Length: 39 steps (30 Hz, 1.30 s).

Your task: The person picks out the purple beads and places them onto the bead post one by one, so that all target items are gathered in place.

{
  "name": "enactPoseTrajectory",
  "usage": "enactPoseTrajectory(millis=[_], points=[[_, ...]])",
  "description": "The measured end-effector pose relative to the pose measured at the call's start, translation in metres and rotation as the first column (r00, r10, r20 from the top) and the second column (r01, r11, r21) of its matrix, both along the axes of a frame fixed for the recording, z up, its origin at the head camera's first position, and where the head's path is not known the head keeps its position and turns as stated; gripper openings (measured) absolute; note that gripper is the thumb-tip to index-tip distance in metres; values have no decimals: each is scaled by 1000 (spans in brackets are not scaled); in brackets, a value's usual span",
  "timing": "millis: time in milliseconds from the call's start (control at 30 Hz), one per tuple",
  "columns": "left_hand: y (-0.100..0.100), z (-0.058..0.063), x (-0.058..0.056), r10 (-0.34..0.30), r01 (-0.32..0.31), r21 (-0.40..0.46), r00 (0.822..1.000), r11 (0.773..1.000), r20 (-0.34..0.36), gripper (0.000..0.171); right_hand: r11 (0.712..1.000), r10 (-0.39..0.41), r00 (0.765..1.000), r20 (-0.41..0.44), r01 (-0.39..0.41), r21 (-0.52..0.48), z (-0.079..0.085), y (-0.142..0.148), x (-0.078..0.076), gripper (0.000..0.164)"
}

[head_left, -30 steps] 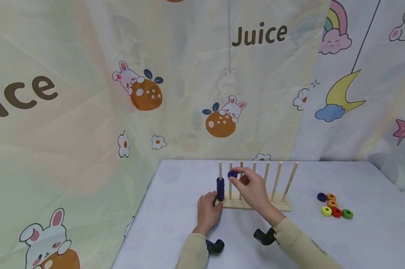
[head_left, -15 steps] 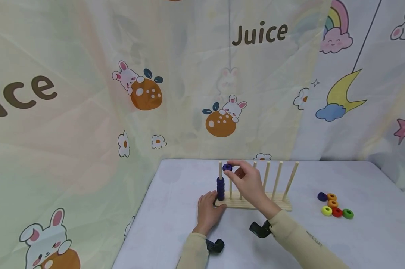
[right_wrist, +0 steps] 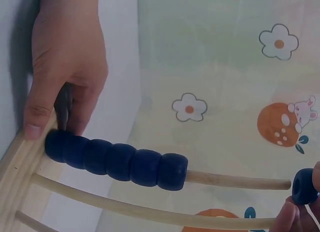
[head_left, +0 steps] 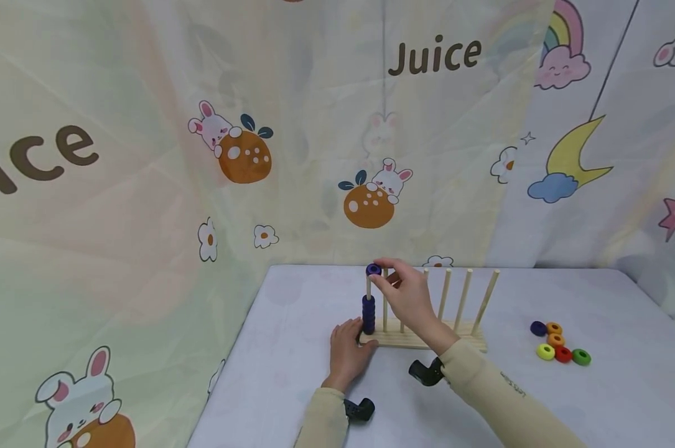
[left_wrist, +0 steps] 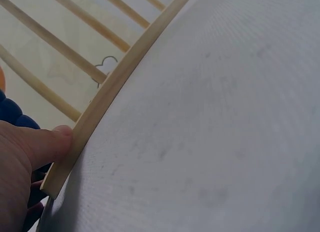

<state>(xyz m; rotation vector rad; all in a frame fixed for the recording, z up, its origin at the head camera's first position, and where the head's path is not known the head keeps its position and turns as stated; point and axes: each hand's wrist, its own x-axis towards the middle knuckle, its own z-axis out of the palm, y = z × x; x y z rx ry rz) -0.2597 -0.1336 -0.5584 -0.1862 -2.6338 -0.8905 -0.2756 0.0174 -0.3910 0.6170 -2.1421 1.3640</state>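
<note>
A wooden peg stand (head_left: 421, 339) has a row of upright pegs. On its leftmost peg sits a stack of several dark blue beads (right_wrist: 120, 162), the upper part of the peg bare. My right hand (head_left: 412, 298) pinches another dark blue bead (right_wrist: 303, 186) between thumb and fingers, right at that peg's tip; the right wrist view shows its hole facing the tip. With its thumb on the front edge and its fingers behind, my left hand (head_left: 348, 354) grips the left end of the base. The right hand hides parts of some middle pegs.
Loose beads lie on the white table (head_left: 281, 373) to the right of the stand: a dark blue bead (head_left: 538, 328), two orange beads (head_left: 555, 340), a yellow bead (head_left: 545, 352), a red bead (head_left: 563, 354) and a green bead (head_left: 581, 357). A printed cloth (head_left: 303, 124) hangs behind.
My right hand has carried its dark blue bead left and upward, from beside the second peg to the leftmost peg's tip. The left thumb has shifted slightly right along the base, the hand staying put.
</note>
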Motion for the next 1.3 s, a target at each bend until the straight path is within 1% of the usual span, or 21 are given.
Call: enactPoseTrajectory(millis=[200, 333, 433, 500, 567, 733, 800, 1000, 1100, 1233, 1300], points=[[1, 1, 0, 0, 0, 4, 1000, 1000, -6, 57, 999, -15, 1000, -6, 16, 36, 0, -3, -5, 29], [1, 1, -1, 4, -5, 10, 1000, 1000, 26, 57, 999, -14, 1000, -4, 14, 49, 3, -6, -6, 29], [1, 0, -2, 6, -7, 13, 999, 1000, 52, 58, 998, -27, 1000, -1, 27, 64, 4, -7, -7, 30], [1, 0, -2, 7, -8, 13, 999, 1000, 53, 58, 996, -43, 999, 5, 43, 78, 3, -7, -8, 30], [1, -1, -2, 6, -7, 14, 999, 1000, 48, 58, 994, -58, 998, 15, 56, 94, 2, -8, -9, 30], [1, -1, -2, 2, -2, 8, 1000, 1000, 2, 57, 989, -84, 996, 41, 79, 124, -2, -8, -11, 29], [1, -1, -2, 0, 0, 6, 1000, 1000, 0, 57, 988, -89, 995, 44, 83, 129, -4, -8, -11, 29], [1, 0, -2, 0, -1, 15, 1000, 1000, 32, 57, 990, -83, 996, 44, 78, 114, -8, -8, -11, 29], [1, 0, -2, 0, 0, 18, 1000, 1000, 23, 57, 992, -77, 996, 43, 73, 98, -9, -8, -11, 28], [1, -1, -2, -2, 2, 12, 1000, 1000, -9, 56, 995, -67, 997, 44, 64, 73, -10, -7, -11, 26], [1, 0, -2, 0, 1, 9, 1000, 1000, -11, 56, 997, -59, 997, 45, 56, 60, -11, -6, -10, 26]])
